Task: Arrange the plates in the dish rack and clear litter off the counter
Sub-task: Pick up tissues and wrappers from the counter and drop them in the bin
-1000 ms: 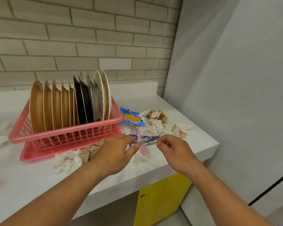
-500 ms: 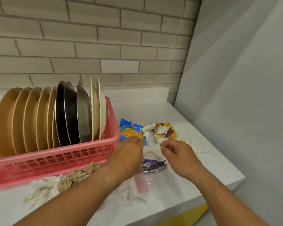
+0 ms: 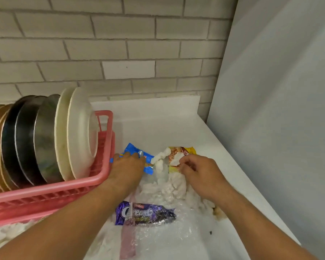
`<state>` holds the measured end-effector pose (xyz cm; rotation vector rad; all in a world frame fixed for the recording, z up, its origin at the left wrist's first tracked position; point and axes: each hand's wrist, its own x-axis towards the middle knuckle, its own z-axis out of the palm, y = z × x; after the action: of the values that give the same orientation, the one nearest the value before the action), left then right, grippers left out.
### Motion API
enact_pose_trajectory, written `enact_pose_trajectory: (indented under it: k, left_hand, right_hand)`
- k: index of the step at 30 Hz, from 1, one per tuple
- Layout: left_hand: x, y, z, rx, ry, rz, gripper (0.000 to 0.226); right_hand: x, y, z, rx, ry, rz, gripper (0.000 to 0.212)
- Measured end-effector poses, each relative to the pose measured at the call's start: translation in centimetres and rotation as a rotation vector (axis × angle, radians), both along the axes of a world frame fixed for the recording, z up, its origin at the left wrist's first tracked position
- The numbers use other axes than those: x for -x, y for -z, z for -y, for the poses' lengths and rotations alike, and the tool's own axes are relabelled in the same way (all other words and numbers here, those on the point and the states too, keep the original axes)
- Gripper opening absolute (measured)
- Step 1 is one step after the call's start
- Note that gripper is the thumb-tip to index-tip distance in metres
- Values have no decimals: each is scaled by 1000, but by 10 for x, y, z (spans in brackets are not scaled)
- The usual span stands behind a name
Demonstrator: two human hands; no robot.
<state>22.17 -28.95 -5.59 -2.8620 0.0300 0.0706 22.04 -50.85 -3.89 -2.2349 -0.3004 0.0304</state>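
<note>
Brown, black, steel and white plates [image 3: 77,132] stand upright in the pink dish rack [image 3: 101,178] at the left. To the right of the rack, litter lies on the white counter [image 3: 158,124]. My left hand [image 3: 128,169] reaches over the blue wrapper [image 3: 134,150] beside the rack, its fingers curled down onto it. My right hand [image 3: 201,175] pinches the near edge of the yellow wrapper [image 3: 186,151], among crumpled white tissue [image 3: 159,158]. A purple wrapper [image 3: 144,213] lies loose nearer to me, between my forearms.
More crumpled tissue [image 3: 169,190] and clear plastic film [image 3: 173,235] cover the counter's near part. Tissue scraps [image 3: 9,231] lie in front of the rack. A brick wall runs behind, and a grey wall [image 3: 280,128] closes the right side.
Both hands let go of the purple wrapper, which now lies on the counter, and moved farther back to the blue and yellow wrappers. The view has moved closer and to the right.
</note>
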Motion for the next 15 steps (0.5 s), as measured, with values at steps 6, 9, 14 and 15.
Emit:
enact_pose_trajectory:
  k: [6,9,14,15]
  left_hand:
    - [-3,-26,6,38,143,206,53]
    - [-8,-44,5,76,210,302,51]
    - [-12,-52,-3,163,279,254,53]
    - [-13,-51,-5,214,278,258,51]
  right_hand:
    - [-35,3,13,212,-2,175,20]
    - [-56,0,11,353,-73,105,31]
    - [-72,11,-16,623,-167,-59,53]
    - [-74,13,-20,656,-170,-61,52]
